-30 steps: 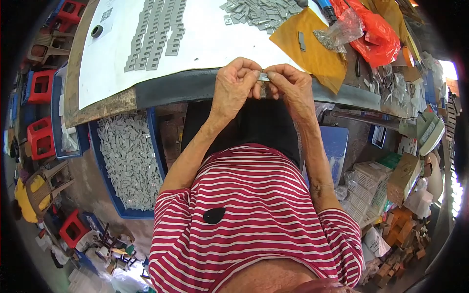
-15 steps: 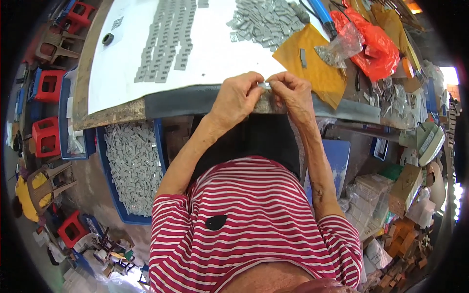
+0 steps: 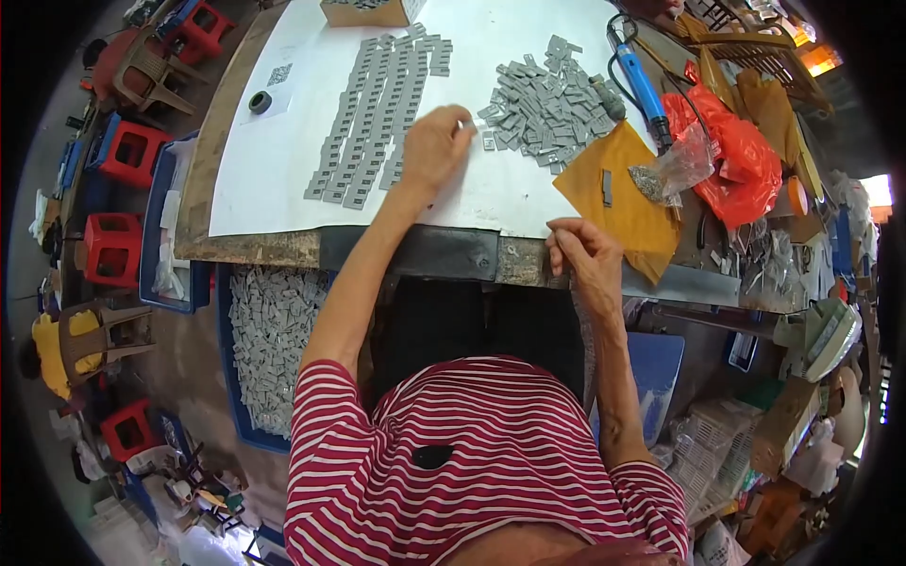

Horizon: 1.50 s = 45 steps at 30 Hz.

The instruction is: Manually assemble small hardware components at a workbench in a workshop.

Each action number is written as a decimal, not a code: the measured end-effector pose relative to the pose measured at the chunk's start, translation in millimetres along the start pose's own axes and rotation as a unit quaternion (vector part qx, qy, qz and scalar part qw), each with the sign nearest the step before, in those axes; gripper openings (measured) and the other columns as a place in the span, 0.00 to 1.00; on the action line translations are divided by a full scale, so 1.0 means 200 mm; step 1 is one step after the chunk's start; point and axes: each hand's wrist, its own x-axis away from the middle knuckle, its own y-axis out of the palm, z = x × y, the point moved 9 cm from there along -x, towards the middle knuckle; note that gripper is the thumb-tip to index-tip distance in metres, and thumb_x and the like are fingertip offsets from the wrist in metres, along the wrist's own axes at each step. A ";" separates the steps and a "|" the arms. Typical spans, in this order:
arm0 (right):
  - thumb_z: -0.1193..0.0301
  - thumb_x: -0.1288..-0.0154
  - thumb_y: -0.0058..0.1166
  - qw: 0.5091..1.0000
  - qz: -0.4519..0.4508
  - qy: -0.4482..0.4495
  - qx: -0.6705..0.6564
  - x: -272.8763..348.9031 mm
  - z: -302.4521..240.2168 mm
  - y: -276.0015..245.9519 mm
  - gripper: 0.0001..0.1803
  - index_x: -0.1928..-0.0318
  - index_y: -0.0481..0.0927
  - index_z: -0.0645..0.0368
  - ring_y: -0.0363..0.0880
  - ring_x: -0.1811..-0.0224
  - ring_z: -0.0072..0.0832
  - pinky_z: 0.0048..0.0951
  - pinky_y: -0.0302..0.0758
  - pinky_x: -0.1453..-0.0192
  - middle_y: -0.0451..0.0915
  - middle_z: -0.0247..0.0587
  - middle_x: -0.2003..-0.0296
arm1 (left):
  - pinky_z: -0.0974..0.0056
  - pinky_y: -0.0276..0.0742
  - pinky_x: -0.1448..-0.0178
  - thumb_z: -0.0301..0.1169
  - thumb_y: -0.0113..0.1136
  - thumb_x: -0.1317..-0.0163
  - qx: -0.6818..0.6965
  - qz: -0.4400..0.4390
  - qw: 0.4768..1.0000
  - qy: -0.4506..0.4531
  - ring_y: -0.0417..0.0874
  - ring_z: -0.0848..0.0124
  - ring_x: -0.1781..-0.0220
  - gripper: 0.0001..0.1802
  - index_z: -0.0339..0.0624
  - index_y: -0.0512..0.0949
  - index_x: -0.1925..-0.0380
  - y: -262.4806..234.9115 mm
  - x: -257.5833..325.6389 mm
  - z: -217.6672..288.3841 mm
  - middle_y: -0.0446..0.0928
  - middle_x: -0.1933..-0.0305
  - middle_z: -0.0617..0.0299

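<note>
Over the white sheet point(image 3: 311, 94), my left hand point(image 3: 434, 148) reaches out between the rows and the heap, thumb and forefinger pinched on a small grey piece point(image 3: 466, 124). Left of it lie long overlapping rows of flat grey pieces point(image 3: 372, 113), each with a dark mark. To its right is a loose heap of similar grey pieces point(image 3: 547, 108). My right hand point(image 3: 590, 259) rests at the table's near edge with fingers curled in; whatever they hold is hidden. Beside that hand lies a tan cloth point(image 3: 632, 212) bearing one grey strip point(image 3: 607, 188).
A blue power screwdriver point(image 3: 644, 90) and a red plastic bag point(image 3: 731, 160) lie on the right. A cardboard box point(image 3: 373, 13) stands at the far edge, a black ring point(image 3: 260, 102) at the left. Below the table, a blue bin point(image 3: 226, 368) holds many grey pieces.
My hands were together at the table edge, with a small pale piece between the fingertips. The left hand has moved forward over the sheet; the right stays near the edge. The view has shifted.
</note>
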 end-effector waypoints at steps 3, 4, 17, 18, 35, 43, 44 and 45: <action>0.78 0.38 0.46 0.999 0.002 0.003 0.039 0.05 0.01 -0.03 0.08 0.60 0.75 0.69 0.71 0.79 0.16 0.16 0.69 0.76 0.75 0.37 0.74 | 0.57 0.70 0.63 0.31 0.59 0.52 -0.094 0.009 0.995 0.024 0.76 0.56 0.69 0.08 0.40 0.78 0.73 0.02 -0.13 -0.13 0.74 0.69 0.54; 0.78 0.38 0.46 0.999 0.002 0.002 0.038 0.07 0.01 -0.03 0.08 0.60 0.75 0.69 0.71 0.79 0.16 0.16 0.69 0.76 0.75 0.37 0.74 | 0.57 0.70 0.63 0.31 0.59 0.52 -0.094 0.009 0.995 0.025 0.76 0.56 0.69 0.08 0.40 0.78 0.73 0.03 -0.17 -0.17 0.74 0.69 0.54; 0.78 0.38 0.45 0.990 -0.032 0.007 0.140 0.19 0.04 -0.05 0.07 0.61 0.74 0.67 0.70 0.79 0.15 0.15 0.67 0.77 0.73 0.33 0.77 | 0.53 0.65 0.57 0.30 0.61 0.56 -0.273 0.044 0.961 0.032 0.72 0.62 0.58 0.05 0.46 0.80 0.75 0.05 -0.33 -0.28 0.72 0.67 0.62; 0.78 0.38 0.45 0.990 -0.031 0.007 0.139 0.19 0.03 -0.05 0.07 0.61 0.74 0.67 0.70 0.79 0.15 0.15 0.67 0.77 0.73 0.33 0.77 | 0.53 0.65 0.57 0.30 0.62 0.56 -0.272 0.060 0.960 0.038 0.71 0.63 0.58 0.05 0.47 0.80 0.76 0.04 -0.32 -0.26 0.72 0.67 0.62; 0.78 0.38 0.45 0.988 0.004 -0.007 0.152 0.18 -0.03 -0.13 0.07 0.61 0.74 0.67 0.70 0.79 0.14 0.15 0.67 0.77 0.73 0.33 0.78 | 0.50 0.61 0.55 0.31 0.61 0.54 -0.334 0.050 0.940 0.048 0.71 0.65 0.58 0.04 0.52 0.79 0.75 0.05 -0.37 -0.29 0.74 0.67 0.67; 0.78 0.38 0.45 0.990 0.029 -0.005 0.140 0.18 0.00 -0.19 0.07 0.61 0.74 0.66 0.70 0.79 0.14 0.14 0.67 0.77 0.74 0.33 0.76 | 0.60 0.69 0.61 0.28 0.56 0.52 -0.148 -0.053 0.986 0.061 0.74 0.62 0.65 0.05 0.42 0.79 0.73 0.14 -0.13 -0.03 0.76 0.73 0.58; 0.78 0.38 0.45 0.990 0.030 -0.004 0.140 0.18 0.00 -0.19 0.07 0.61 0.74 0.66 0.70 0.79 0.14 0.14 0.67 0.77 0.74 0.33 0.76 | 0.61 0.70 0.61 0.29 0.56 0.51 -0.152 -0.076 0.983 0.072 0.75 0.61 0.66 0.07 0.40 0.79 0.72 0.16 -0.09 -0.01 0.75 0.71 0.55; 0.78 0.38 0.46 0.990 0.032 -0.006 0.136 0.18 0.00 -0.20 0.07 0.61 0.74 0.66 0.70 0.79 0.14 0.14 0.67 0.77 0.74 0.33 0.76 | 0.61 0.70 0.61 0.29 0.56 0.51 -0.150 -0.078 0.983 0.072 0.75 0.61 0.66 0.07 0.40 0.79 0.72 0.17 -0.06 0.01 0.75 0.71 0.55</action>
